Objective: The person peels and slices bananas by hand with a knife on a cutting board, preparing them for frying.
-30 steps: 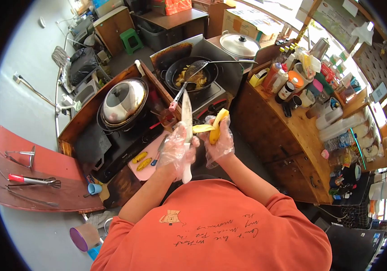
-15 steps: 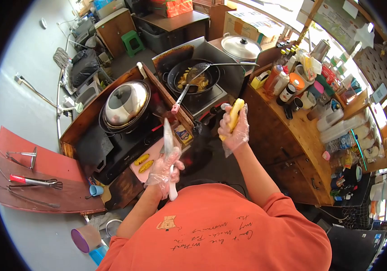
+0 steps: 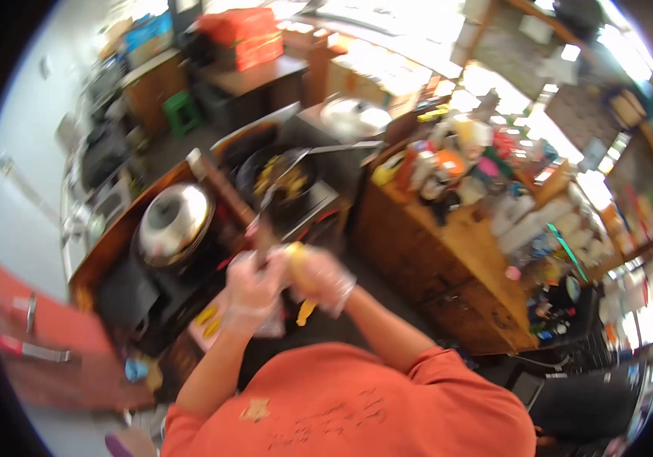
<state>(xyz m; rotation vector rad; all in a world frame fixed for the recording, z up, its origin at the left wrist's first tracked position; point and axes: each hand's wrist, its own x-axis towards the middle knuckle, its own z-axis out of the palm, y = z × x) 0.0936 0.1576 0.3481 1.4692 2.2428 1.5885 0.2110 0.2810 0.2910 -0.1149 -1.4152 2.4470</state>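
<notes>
Both hands wear clear plastic gloves and are close together in front of my chest, blurred by motion. My left hand (image 3: 249,293) is closed round the knife (image 3: 264,242), whose blade points up and away from me. My right hand (image 3: 320,280) grips a yellow banana (image 3: 296,257), its upper end showing beside the blade. A yellow strip (image 3: 306,312) hangs below the right hand. On the pink cutting board (image 3: 216,303), left of my left hand, lie yellow, dark-spotted bananas (image 3: 207,321).
Ahead, a black wok (image 3: 247,179) holds frying yellow pieces, with a strainer (image 3: 288,164) across it. A lidded pot (image 3: 176,221) stands left, another lidded pot (image 3: 355,118) at the back. Bottles (image 3: 433,179) crowd the wooden counter (image 3: 410,228) on the right.
My right hand has come left and down with the banana, meeting the left hand and knife. A yellow strip now hangs below it. The view has shifted and blurred.
</notes>
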